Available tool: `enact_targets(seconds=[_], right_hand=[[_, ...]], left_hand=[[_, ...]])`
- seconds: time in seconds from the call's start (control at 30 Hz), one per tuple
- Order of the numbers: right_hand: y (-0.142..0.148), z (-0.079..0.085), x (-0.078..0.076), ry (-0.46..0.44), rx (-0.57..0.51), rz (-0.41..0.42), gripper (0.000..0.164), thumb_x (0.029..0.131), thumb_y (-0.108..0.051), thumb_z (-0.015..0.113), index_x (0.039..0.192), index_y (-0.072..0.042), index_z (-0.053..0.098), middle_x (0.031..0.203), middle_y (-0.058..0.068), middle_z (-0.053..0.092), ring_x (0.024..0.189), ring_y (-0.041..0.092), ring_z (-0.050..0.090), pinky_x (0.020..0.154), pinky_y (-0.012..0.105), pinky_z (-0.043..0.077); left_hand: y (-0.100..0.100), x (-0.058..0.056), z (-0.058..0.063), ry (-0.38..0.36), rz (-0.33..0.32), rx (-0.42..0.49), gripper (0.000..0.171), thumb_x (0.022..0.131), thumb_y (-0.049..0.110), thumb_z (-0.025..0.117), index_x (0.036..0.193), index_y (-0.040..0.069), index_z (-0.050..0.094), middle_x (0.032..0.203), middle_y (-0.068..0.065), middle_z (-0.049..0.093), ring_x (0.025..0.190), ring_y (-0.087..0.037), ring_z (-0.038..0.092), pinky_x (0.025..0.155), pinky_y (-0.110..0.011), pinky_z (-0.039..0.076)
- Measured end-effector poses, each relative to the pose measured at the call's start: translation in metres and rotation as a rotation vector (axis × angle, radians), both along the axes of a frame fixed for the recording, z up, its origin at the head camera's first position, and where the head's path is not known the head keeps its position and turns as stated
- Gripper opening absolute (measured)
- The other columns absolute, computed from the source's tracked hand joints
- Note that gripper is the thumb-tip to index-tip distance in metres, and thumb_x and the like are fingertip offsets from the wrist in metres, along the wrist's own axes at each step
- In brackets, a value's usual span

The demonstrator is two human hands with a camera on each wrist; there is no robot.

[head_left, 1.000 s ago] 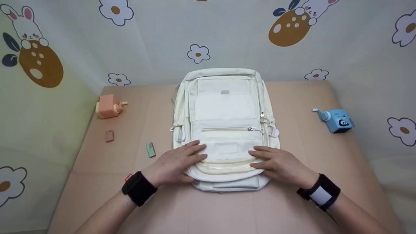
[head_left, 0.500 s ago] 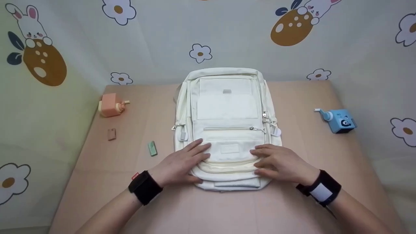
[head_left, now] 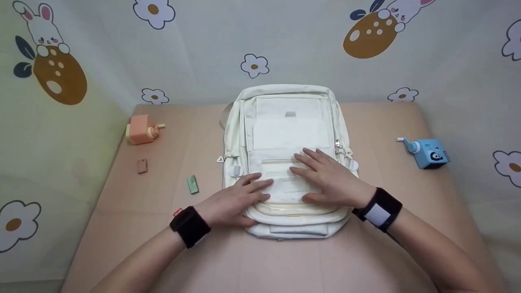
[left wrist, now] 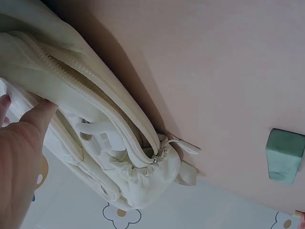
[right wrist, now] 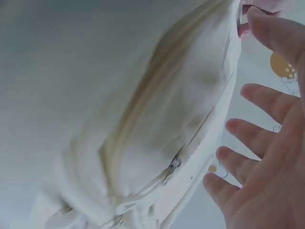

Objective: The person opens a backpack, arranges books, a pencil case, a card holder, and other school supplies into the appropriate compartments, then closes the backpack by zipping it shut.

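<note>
See one white backpack (head_left: 291,134), lying front side up at the middle of one pinkish table (head_left: 260,264), with its top end toward the cloth wall (head_left: 211,49). Count two hands at this backpack. Find the left hand (head_left: 236,201) resting on the lower left part of the front, with fingers loosely spread, thumb near the bottom corner, and nothing held. Find the right hand (head_left: 325,177) over the middle of the front, near the pocket zip (head_left: 276,161), with fingers straight and wide apart, also holding nothing. Cannot tell if touching the backpack there or only hovering just above it. Count two black bands (head_left: 190,226), one for each wrist.

Count two sharpeners with crank handles: one orange sharpener (head_left: 140,129) at the far left of the table, and one blue sharpener (head_left: 432,154) with a panda picture at the right, both well apart from the backpack. Count also two small blocks: one brown block (head_left: 142,166) near the orange sharpener, and one green block (head_left: 193,184) between the brown block and the backpack. In the left wrist view, notice one long zip (left wrist: 62,71) curving along the backpack's side. On the cloth wall, count two rabbits (head_left: 49,38) and seven flowers (head_left: 254,66), some cut by the edge of the head view.
</note>
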State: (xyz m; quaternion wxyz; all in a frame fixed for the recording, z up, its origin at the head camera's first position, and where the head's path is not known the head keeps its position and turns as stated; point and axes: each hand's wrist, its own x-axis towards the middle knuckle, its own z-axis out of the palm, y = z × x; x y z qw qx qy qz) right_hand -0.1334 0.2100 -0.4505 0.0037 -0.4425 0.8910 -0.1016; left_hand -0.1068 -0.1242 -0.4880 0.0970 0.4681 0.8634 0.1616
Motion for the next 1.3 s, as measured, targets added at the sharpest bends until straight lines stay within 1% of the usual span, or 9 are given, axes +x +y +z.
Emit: enact_targets(seconds=[0.2, 0.33, 0.43, 0.5, 0.6, 0.7, 0.8, 1.0, 1.3], right_hand=[[-0.029, 0.010, -0.014, -0.073, 0.098, 0.029, 0.086, 0.089, -0.052, 0.074, 0.157, -0.010, 0.041, 0.165, 0.019, 0.026, 0.154, 0.038, 0.016, 0.123, 0.051, 0.015], [-0.047, 0.012, -0.023, -0.132, 0.154, 0.044, 0.093, 0.087, -0.053, 0.075, 0.159, -0.011, 0.035, 0.167, 0.017, 0.021, 0.155, 0.035, 0.013, 0.124, 0.046, 0.017], [-0.056, 0.009, -0.026, -0.149, 0.191, 0.050, 0.096, 0.086, -0.056, 0.075, 0.161, -0.012, 0.032, 0.168, 0.016, 0.018, 0.155, 0.035, 0.012, 0.123, 0.044, 0.018], [-0.060, 0.007, -0.027, -0.151, 0.206, 0.051, 0.098, 0.086, -0.057, 0.075, 0.161, -0.013, 0.031, 0.168, 0.016, 0.017, 0.155, 0.035, 0.010, 0.123, 0.044, 0.018], [-0.062, 0.006, -0.026, -0.146, 0.201, 0.052, 0.099, 0.085, -0.056, 0.077, 0.161, -0.013, 0.030, 0.168, 0.017, 0.016, 0.155, 0.036, 0.010, 0.123, 0.043, 0.017], [-0.063, 0.004, -0.026, -0.141, 0.200, 0.053, 0.100, 0.085, -0.055, 0.077, 0.162, -0.013, 0.029, 0.168, 0.016, 0.016, 0.155, 0.036, 0.009, 0.123, 0.043, 0.017], [-0.063, 0.001, -0.027, -0.132, 0.200, 0.054, 0.100, 0.085, -0.055, 0.077, 0.162, -0.014, 0.028, 0.169, 0.016, 0.015, 0.155, 0.035, 0.008, 0.123, 0.042, 0.018], [-0.063, -0.001, -0.027, -0.138, 0.191, 0.051, 0.101, 0.085, -0.055, 0.076, 0.163, -0.015, 0.027, 0.169, 0.015, 0.013, 0.156, 0.034, 0.007, 0.124, 0.042, 0.017], [-0.060, 0.001, -0.027, -0.167, 0.176, 0.041, 0.098, 0.087, -0.053, 0.076, 0.163, -0.015, 0.026, 0.169, 0.014, 0.013, 0.156, 0.032, 0.005, 0.124, 0.042, 0.016]], left_hand=[[0.004, -0.004, 0.000, -0.023, -0.006, 0.001, 0.068, 0.087, 0.045, 0.079, 0.144, 0.015, 0.058, 0.169, 0.004, 0.021, 0.154, -0.026, 0.013, 0.110, -0.043, 0.043], [0.002, -0.003, 0.003, -0.039, -0.007, 0.003, 0.073, 0.088, 0.057, 0.075, 0.146, 0.017, 0.056, 0.169, 0.006, 0.021, 0.155, -0.023, 0.012, 0.114, -0.044, 0.039], [-0.004, -0.003, 0.008, -0.040, 0.042, 0.042, 0.069, 0.093, 0.063, 0.064, 0.144, 0.018, 0.059, 0.165, 0.005, 0.032, 0.153, -0.020, 0.023, 0.116, -0.043, 0.036], [-0.009, -0.007, 0.014, -0.025, 0.144, 0.098, 0.055, 0.098, 0.056, 0.061, 0.138, 0.018, 0.064, 0.155, 0.003, 0.048, 0.145, -0.018, 0.039, 0.112, -0.042, 0.040], [-0.017, -0.019, 0.022, 0.003, 0.402, 0.184, 0.028, 0.101, 0.030, 0.062, 0.122, 0.013, 0.069, 0.126, -0.004, 0.067, 0.118, -0.021, 0.061, 0.096, -0.041, 0.052], [-0.028, -0.037, 0.025, -0.060, 0.673, 0.232, 0.021, 0.095, 0.013, 0.062, 0.114, 0.005, 0.065, 0.111, -0.012, 0.066, 0.098, -0.026, 0.063, 0.081, -0.042, 0.053], [-0.038, -0.053, 0.018, -0.194, 0.829, 0.200, 0.030, 0.095, 0.011, 0.061, 0.122, -0.003, 0.061, 0.120, -0.022, 0.061, 0.105, -0.035, 0.060, 0.089, -0.048, 0.051], [-0.048, -0.070, 0.003, -0.346, 0.841, 0.111, 0.043, 0.097, 0.012, 0.054, 0.135, -0.007, 0.059, 0.142, -0.031, 0.048, 0.133, -0.049, 0.043, 0.111, -0.059, 0.035], [-0.050, -0.077, 0.000, -0.311, 0.845, 0.089, 0.033, 0.096, 0.019, 0.060, 0.120, -0.002, 0.071, 0.136, -0.028, 0.052, 0.126, -0.049, 0.042, 0.106, -0.058, 0.036]])
